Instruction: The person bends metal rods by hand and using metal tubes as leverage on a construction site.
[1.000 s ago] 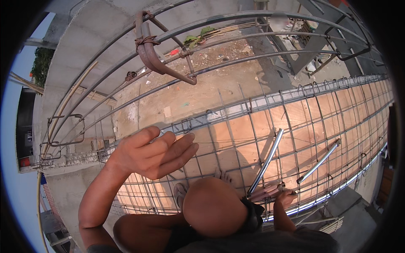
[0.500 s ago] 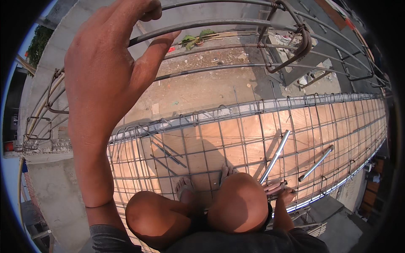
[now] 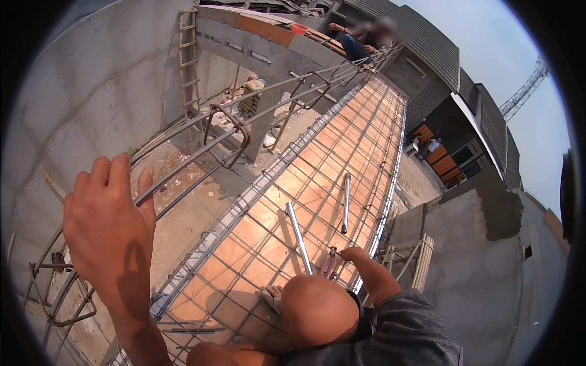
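Note:
My left hand (image 3: 108, 222) is wrapped over a long steel bar of a rebar cage (image 3: 201, 141), its thumb on the right side of the bar. Square stirrups (image 3: 235, 135) ring the cage's long bars. Low in front of me, beside my knee, my right hand (image 3: 350, 254) is closed at a pair of pincers (image 3: 330, 263) with pinkish handles; its fingers are partly hidden. Beneath it a rebar mesh (image 3: 311, 195) covers plywood boards (image 3: 274, 244). Two shiny metal tubes lie there, a nearer one (image 3: 299, 238) and a farther one (image 3: 346, 204).
Left of the deck, the ground lies lower, with rubble and a leaning ladder (image 3: 188, 58). Another person (image 3: 357, 46) sits at the far end. Beyond the deck's right edge are bundled poles (image 3: 422, 262) and a grey wall (image 3: 464, 268). Short loose bars (image 3: 192, 329) rest near my legs.
My view has swung right and up, bringing the deck's far end and the other person into sight. My left hand stays on the cage; the right stays low by the pincers.

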A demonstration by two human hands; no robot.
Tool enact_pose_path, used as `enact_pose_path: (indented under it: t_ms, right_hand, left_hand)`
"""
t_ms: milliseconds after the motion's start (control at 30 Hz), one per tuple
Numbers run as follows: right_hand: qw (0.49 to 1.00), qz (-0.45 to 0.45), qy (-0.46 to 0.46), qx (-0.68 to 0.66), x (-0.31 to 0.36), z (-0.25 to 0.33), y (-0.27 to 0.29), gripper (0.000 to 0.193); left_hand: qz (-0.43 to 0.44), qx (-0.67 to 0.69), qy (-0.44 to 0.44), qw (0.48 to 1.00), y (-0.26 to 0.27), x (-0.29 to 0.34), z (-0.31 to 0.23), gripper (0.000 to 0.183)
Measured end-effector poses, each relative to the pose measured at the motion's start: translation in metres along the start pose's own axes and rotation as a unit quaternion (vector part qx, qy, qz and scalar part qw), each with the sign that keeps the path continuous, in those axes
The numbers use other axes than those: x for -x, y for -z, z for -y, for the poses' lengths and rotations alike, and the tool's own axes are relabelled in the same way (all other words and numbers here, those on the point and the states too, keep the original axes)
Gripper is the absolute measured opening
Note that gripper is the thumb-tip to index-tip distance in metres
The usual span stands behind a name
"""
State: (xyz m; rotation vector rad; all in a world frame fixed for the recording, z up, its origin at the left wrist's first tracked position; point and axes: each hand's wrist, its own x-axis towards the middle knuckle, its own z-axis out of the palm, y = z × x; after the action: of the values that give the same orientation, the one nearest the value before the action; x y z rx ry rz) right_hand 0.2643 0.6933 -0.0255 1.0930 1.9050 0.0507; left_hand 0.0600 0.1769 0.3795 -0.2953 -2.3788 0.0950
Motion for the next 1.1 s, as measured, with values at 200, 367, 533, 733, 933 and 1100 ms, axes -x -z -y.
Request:
enact_pose_path:
  t_ms: [200,367,533,733,933,1100]
  right_hand:
    - [0.992,-0.111,0.044,0.041,0.083,0.055,0.025,0.046]
    - [0.882,-0.343,0.219,-0.238,0.145,0.128,-0.002,0.068]
    - [0.902,-0.306,0.230,-0.202,0.144,0.161,-0.039,0.070]
    - [0.879,-0.268,0.299,-0.256,0.121,0.157,-0.046,0.048]
    - [0.863,-0.298,0.304,-0.272,0.114,0.151,-0.047,0.079]
    - [0.892,-0.174,0.295,-0.296,0.135,0.149,0.012,0.082]
  left_hand:
    - [-0.015,-0.017,0.002,1.000,-0.014,0.004,0.017,0.018]
    - [-0.008,-0.001,-0.007,1.000,-0.023,0.011,0.021,0.017]
    - [-0.012,0.013,-0.015,1.000,-0.020,0.012,0.020,0.019]
    - [-0.019,0.036,-0.009,0.999,-0.021,0.015,0.023,0.018]
    - [0.000,-0.007,-0.026,1.000,-0.025,0.015,0.022,0.019]
    - [-0.025,-0.054,-0.081,0.995,-0.035,0.026,0.032,0.020]
